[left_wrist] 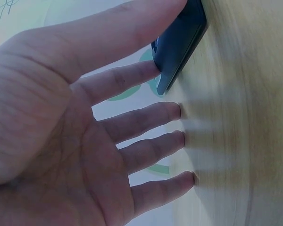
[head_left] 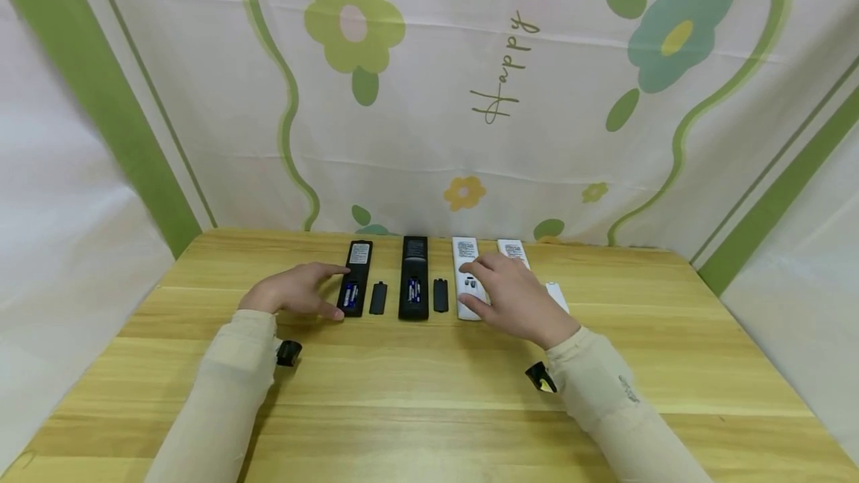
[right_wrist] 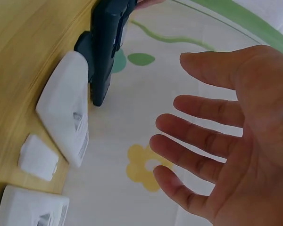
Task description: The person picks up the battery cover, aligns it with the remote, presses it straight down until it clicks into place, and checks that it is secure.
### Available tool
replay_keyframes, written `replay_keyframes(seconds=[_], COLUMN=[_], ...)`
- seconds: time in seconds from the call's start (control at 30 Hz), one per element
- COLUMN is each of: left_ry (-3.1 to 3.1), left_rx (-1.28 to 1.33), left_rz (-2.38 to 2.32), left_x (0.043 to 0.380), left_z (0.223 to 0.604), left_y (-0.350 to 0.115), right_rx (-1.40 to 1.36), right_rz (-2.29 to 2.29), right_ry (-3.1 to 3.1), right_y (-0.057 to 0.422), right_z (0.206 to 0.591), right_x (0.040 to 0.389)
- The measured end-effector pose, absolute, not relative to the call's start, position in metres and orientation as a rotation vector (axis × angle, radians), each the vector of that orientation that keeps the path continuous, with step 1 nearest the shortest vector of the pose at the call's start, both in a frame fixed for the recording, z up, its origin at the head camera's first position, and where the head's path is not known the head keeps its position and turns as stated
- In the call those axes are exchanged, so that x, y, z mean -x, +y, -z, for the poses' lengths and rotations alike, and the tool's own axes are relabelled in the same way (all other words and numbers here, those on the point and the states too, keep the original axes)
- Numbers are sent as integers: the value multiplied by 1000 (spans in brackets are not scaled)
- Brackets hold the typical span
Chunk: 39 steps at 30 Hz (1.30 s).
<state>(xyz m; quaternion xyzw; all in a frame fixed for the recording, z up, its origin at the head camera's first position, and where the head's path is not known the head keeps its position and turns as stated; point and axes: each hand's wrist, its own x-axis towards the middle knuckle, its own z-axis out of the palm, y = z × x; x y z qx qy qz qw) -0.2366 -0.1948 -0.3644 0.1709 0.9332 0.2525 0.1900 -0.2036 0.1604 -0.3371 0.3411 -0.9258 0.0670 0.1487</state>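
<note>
Woodgrain table, flowery cloth behind. Left hand spread, touching leftmost black remote on table; right hand loose over left white remote. Squarish cover beside that: right-wrist cam only.

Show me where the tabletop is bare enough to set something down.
Bare: the near tabletop between the left sleeve and right sleeve, and the rightmost stretch beyond the outer white cover. Crowded: the back row, where black remotes, white remotes and dark covers sit close together.
</note>
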Motion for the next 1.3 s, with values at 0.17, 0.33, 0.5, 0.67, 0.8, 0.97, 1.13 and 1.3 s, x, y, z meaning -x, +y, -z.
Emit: replay_keyframes(seconds=[0.17,0.33,0.5,0.67,0.8,0.97,1.13,1.3], left_ry=[2617,2615,2618,2619,2619,2623,2628,2630], left_rx=[-474,-478,-480,-483,-479,-476,-481,-496], left_rz=[-721,-721,-716,-721,-717,-707,-699,-696], left_x=[236,235,235,236,236,237,238,239], left_z=[363,362,363,364,364,363,362,363], left_y=[-193,-192,-192,-193,-193,-193,-193,-193], right_rx=[-1032,-1054,-1066,-1083,-1075,-1030,-999,-993], right_rz=[-232,-229,-238,-269,-221,-162,-136,-66], right_ry=[-2638,-2659,-2700,-2742,-2781,-2859,-2921,-2939], right_y=[147,130,109,89,74,56,39,28], right_z=[335,332,334,339,344,350,355,363], right_x=[207,210,214,218,222,225,226,228])
